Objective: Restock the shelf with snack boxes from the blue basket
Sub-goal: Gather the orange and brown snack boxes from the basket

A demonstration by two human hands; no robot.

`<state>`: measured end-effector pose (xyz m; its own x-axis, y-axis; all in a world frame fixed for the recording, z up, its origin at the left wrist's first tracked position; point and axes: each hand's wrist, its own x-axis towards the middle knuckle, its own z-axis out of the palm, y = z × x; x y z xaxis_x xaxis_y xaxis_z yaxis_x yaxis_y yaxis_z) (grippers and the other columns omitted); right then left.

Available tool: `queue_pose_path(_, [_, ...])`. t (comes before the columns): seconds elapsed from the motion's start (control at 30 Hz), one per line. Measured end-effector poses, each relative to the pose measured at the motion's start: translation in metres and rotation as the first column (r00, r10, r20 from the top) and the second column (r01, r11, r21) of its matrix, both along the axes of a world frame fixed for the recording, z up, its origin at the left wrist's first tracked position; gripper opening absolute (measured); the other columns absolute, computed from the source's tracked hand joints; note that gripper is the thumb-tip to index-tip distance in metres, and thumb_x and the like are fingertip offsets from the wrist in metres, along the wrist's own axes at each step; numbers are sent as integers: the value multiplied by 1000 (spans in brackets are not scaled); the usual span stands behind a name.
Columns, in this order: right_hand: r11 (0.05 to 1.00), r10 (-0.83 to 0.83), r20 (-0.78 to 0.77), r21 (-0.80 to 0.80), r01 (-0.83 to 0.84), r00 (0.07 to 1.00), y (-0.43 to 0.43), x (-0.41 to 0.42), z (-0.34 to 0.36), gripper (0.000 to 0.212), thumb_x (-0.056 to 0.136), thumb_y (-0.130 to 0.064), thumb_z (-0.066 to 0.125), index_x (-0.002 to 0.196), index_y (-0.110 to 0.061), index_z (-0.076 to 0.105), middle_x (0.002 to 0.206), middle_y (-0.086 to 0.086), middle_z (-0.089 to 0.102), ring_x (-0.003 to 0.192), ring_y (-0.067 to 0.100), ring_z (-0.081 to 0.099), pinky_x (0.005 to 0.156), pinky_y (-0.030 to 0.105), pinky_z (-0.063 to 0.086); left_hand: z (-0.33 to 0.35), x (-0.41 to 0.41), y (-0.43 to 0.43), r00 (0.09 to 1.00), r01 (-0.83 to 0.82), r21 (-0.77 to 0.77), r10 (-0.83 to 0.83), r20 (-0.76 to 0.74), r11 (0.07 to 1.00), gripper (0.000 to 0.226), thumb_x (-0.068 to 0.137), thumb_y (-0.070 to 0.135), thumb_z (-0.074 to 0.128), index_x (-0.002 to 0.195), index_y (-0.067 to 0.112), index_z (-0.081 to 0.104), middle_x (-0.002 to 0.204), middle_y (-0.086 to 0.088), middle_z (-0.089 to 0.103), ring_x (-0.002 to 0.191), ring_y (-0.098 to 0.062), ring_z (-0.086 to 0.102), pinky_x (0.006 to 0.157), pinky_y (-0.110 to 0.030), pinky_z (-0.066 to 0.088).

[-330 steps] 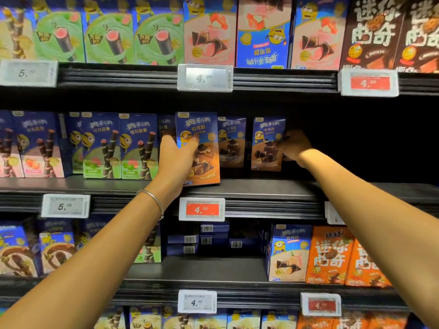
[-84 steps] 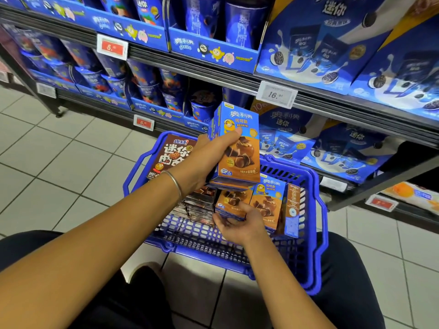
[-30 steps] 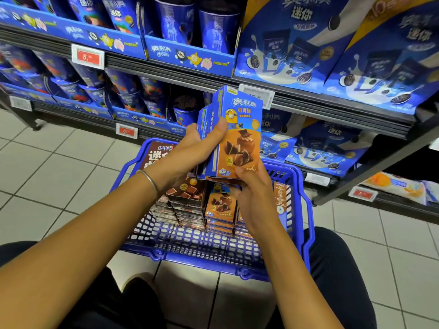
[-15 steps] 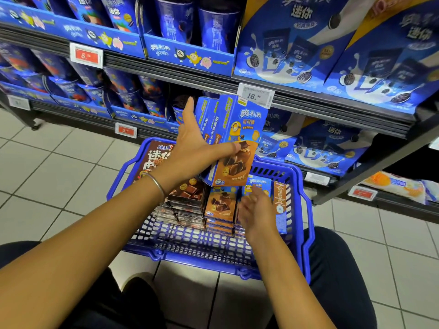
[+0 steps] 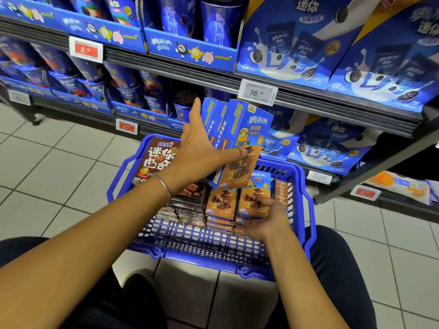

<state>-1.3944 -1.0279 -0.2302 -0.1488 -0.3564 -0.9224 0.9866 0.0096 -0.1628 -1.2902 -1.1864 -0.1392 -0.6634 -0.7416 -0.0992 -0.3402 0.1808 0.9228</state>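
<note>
Snack boxes point(image 5: 240, 148), several bundled upright, are held above the blue basket point(image 5: 202, 256), clamped by the left hand point(image 5: 202, 150): thumb raised, fingers laid across the front. Half a second ago the right hand point(image 5: 261, 219) was hovering, fingers spread. It is now lowered onto the stacks in the basket, and the top box point(image 5: 254, 198) is gripped, thumb over, fingers under. One more box is probably being gathered before the shelf point(image 5: 320, 100) is filled.
</note>
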Motion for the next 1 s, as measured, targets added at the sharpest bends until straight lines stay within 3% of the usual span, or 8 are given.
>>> queue_pose_path(0.07, [1000, -5, 21, 30, 5, 1000, -4, -2, 2, 39, 87, -32, 62, 117, -7, 58, 121, 23, 59, 101, 45, 60, 76, 64, 48, -1, 0, 1, 1000, -12, -22, 12, 26, 1000, 161, 39, 76, 83, 166, 34, -8, 161, -5, 28, 145, -28, 43, 117, -54, 44])
queue_pose_path(0.17, [996, -25, 36, 87, 22, 999, -5, 0, -1, 47, 86, -44, 66, 119, -12, 56, 117, 11, 60, 115, 31, 58, 94, 55, 39, -2, 0, 0, 1000, -11, -13, 12, 26, 1000, 160, 41, 74, 83, 166, 34, -8, 162, -4, 26, 147, -28, 41, 119, -53, 41])
queue_pose_path(0.3, [997, -47, -13, 66, 48, 999, 0, 5, -4, 40, 83, -48, 72, 99, -14, 60, 107, -2, 67, 113, 18, 64, 94, 42, 42, -2, -1, -4, 1000, -25, 34, 25, 10, 999, 160, 41, 70, 87, 165, 34, -7, 161, -2, 30, 144, -26, 45, 119, -51, 42])
queue_pose_path(0.5, [993, -98, -230, -83, 81, 968, 3, 13, 24, 40, 86, -46, 65, 120, -25, 66, 113, 5, 70, 96, 15, 68, 90, 32, 46, 3, 1, -26, 997, -80, 107, 81, -5, 991, 149, 41, 66, 89, 164, 30, 12, 150, -3, 53, 138, -27, 54, 114, -50, 47])
queue_pose_path(0.67, [953, -218, -449, -291, 89, 867, 0, 28, 54, 37, 91, -35, 62, 127, -24, 61, 103, 7, 72, 84, 18, 76, 85, 33, 49, 11, 8, -42, 987, -104, 221, 128, -94, 970, 122, 48, 55, 93, 151, 27, 34, 133, 1, 69, 115, -22, 72, 101, -47, 59])
queue_pose_path(0.8, [895, -249, -599, -443, -56, 761, -4, 32, 78, 47, 80, -31, 68, 123, -16, 56, 107, 12, 69, 89, 28, 72, 88, 38, 50, 10, 9, -43, 982, -58, 295, 107, -154, 954, 100, 63, 40, 94, 147, 19, 43, 126, -2, 74, 103, -21, 78, 90, -44, 64])
queue_pose_path(0.9, [875, -203, -699, -444, -193, 686, -10, 36, 85, 48, 83, -29, 66, 128, -17, 53, 113, 11, 67, 93, 28, 67, 80, 37, 49, 7, 9, -41, 970, -43, 377, 129, -205, 925, 85, 71, 36, 90, 143, 19, 48, 116, 4, 79, 97, -19, 79, 72, -30, 64])
queue_pose_path(1.0, [903, -141, -800, -346, -256, 584, -15, 40, 88, 53, 84, -27, 70, 132, -14, 52, 111, 3, 68, 94, 20, 66, 78, 37, 48, 6, 11, -43, 961, -15, 403, 126, -248, 915, 72, 76, 36, 86, 139, 21, 52, 111, 9, 80, 97, -17, 80, 69, -27, 63])
